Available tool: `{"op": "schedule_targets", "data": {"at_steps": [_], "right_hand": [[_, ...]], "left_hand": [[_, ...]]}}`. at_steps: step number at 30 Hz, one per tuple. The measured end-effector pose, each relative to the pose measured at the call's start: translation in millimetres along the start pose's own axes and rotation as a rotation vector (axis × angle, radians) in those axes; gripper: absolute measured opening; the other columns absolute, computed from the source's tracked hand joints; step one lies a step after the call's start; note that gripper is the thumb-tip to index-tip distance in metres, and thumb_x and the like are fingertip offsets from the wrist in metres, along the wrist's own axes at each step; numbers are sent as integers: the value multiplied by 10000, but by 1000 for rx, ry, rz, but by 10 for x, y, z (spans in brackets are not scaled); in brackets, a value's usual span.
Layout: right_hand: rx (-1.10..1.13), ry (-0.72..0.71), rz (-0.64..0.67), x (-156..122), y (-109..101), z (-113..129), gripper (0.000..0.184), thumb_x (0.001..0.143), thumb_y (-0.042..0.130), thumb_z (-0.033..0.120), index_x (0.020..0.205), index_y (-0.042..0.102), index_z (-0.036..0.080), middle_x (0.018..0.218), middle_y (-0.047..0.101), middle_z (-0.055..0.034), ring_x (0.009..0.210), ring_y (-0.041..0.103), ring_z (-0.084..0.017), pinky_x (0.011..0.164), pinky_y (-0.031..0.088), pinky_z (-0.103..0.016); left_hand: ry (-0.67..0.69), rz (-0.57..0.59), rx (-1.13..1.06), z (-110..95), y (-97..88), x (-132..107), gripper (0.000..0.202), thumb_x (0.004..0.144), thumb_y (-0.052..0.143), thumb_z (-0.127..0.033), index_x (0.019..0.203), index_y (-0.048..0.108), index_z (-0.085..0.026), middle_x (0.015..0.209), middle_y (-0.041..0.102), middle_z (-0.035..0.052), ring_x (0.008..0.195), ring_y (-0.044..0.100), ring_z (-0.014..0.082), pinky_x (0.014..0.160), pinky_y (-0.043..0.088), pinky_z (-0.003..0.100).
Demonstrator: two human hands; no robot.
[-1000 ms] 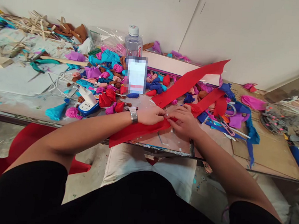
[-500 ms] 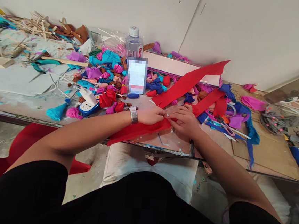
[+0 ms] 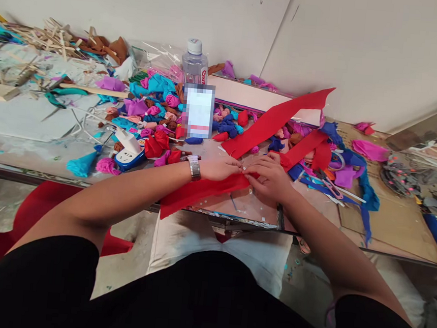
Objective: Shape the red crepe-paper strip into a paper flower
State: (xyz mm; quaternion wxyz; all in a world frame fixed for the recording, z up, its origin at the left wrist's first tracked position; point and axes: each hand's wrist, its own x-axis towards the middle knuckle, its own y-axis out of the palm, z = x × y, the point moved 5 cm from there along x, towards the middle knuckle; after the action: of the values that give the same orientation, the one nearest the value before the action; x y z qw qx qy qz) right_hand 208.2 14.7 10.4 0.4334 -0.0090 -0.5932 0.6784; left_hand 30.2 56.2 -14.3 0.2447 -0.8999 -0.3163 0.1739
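Note:
My left hand, with a metal-band watch on its wrist, is closed on the upper edge of a red crepe paper strip. My right hand pinches the same strip at its right end, its fingertips meeting those of the left. A small white bit shows between the fingertips, too small to name. The strip's free left end hangs a little over the table's front edge. Beyond my hands lie another long red strip and a shorter red strip.
A phone with a blurred screen leans against a plastic bottle. Crumpled colored paper pieces surround them. A power strip and green-handled pliers lie left, scissors right. Cardboard covers the right side.
Both hands stay together at nearly the same place. The loose left end of the red strip has shifted slightly downward and looks flatter.

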Motion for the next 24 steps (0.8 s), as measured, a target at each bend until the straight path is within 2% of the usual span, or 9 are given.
{"op": "schedule_targets", "data": {"at_steps": [3, 7, 13, 24], "right_hand": [[5, 24, 17, 0, 8, -17, 127, 1039, 673, 305, 1074, 794, 293, 1079, 867, -37, 1032, 761, -250, 1035, 419, -525], [9, 21, 28, -5, 13, -27, 116, 1032, 678, 315, 1058, 788, 291, 1070, 868, -37, 1030, 765, -254, 1035, 415, -531], [-2, 46, 22, -5, 5, -19, 118, 1046, 669, 316, 1063, 783, 293, 1077, 867, -36, 1027, 758, -256, 1056, 405, -535], [-40, 63, 21, -3, 20, -49, 152, 1058, 674, 380, 1011, 778, 280, 1048, 870, -30, 1007, 743, -260, 1047, 391, -526]], "left_hand": [[3, 0, 16, 1, 10, 5, 423, 1003, 440, -407, 1041, 758, -132, 977, 748, 47, 893, 598, 180, 889, 465, 311], [14, -9, -13, -18, 8, 16, 394, 993, 452, -415, 1005, 736, -142, 950, 720, 29, 906, 590, 174, 889, 445, 304], [17, -14, -47, -44, -5, 6, 329, 962, 488, -419, 848, 652, -158, 762, 571, -18, 753, 480, 142, 760, 374, 299], [13, -41, -36, -129, -28, -32, 273, 901, 578, -405, 773, 625, -168, 665, 472, -48, 678, 412, 119, 691, 326, 290]]}}
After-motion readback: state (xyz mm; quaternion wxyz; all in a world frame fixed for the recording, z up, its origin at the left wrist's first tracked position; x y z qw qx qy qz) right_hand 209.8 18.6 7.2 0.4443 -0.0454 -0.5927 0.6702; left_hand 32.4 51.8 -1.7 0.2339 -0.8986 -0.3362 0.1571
